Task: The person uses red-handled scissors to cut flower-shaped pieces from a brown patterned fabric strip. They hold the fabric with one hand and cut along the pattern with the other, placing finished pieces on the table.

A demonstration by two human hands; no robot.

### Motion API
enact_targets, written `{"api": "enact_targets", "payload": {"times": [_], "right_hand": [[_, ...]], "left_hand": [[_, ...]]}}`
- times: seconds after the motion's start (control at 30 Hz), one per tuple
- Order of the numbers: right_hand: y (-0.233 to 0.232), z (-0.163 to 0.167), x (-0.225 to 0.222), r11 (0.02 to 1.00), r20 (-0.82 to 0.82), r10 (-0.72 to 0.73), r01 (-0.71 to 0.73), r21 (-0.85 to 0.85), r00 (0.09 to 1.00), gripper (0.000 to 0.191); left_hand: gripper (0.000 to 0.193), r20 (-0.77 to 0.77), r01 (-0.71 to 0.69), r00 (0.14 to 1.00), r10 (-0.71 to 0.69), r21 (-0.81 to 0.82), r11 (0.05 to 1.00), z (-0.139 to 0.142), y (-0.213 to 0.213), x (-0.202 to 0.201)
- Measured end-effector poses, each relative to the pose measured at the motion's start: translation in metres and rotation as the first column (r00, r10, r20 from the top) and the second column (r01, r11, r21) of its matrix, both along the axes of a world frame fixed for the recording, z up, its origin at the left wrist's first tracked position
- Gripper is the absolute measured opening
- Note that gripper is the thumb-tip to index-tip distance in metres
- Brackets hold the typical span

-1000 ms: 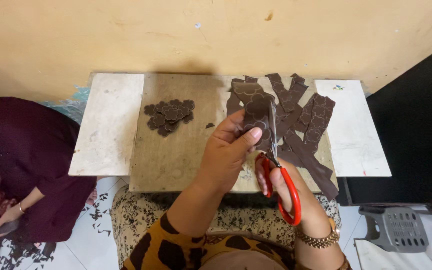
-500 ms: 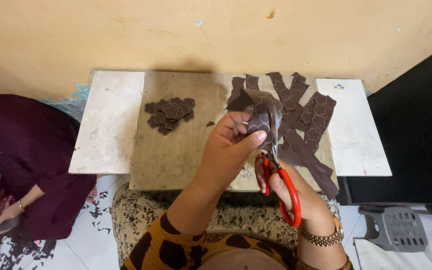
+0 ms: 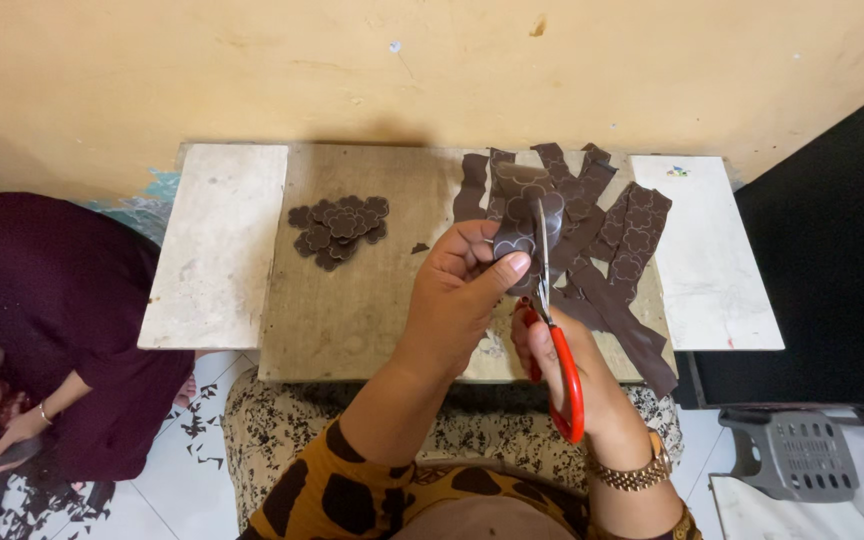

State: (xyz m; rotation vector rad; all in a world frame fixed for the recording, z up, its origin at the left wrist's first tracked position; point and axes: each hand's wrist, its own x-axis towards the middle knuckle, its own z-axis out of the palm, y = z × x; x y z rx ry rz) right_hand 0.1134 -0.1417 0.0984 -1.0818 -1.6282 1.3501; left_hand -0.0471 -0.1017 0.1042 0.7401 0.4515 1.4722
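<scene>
The left hand (image 3: 462, 290) pinches a dark brown patterned strip (image 3: 520, 215) between thumb and fingers, held upright above the worn wooden board (image 3: 352, 300), its long axis running away from the person toward the wall. The right hand (image 3: 577, 375) grips red-handled scissors (image 3: 552, 330), blades pointing up into the strip's right edge. More brown strips (image 3: 612, 260) crowd the right; 1 pile of cut brown pieces (image 3: 340, 228) lies left, bare board between.

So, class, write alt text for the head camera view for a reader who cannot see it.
A person's left hand holds a brown patterned strip while the right hand cuts it with red-handled scissors over a small table. Cut brown pieces lie piled there.
</scene>
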Motion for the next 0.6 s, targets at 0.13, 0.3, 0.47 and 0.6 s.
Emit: {"api": "enact_targets", "payload": {"times": [0.13, 0.3, 0.47, 0.6], "right_hand": [[0.0005, 0.0020, 0.0001, 1.000, 0.024, -0.007, 0.008, -0.015, 1.000, 0.062], [0.0015, 0.0062, 0.0046, 0.994, -0.023, 0.110, -0.109, 0.025, 0.994, 0.061], [-0.0035, 0.0046, 0.0045, 0.994, -0.092, 0.098, -0.102, -0.042, 0.991, 0.063], [-0.0040, 0.0056, 0.0053, 0.990, -0.137, 0.096, -0.109, -0.087, 0.986, 0.063]], "left_hand": [[0.029, 0.036, 0.008, 0.999, -0.008, -0.004, 1.000, 0.0006, 0.0004, 0.0007], [0.029, -0.036, -0.074, 0.997, 0.072, -0.057, 0.996, 0.0013, 0.0003, 0.0013], [0.033, -0.023, -0.141, 0.990, 0.139, -0.091, 0.986, 0.0006, 0.0053, -0.0002], [0.032, -0.005, -0.086, 0.996, 0.086, -0.079, 0.993, -0.0008, 0.0020, 0.0001]]}}
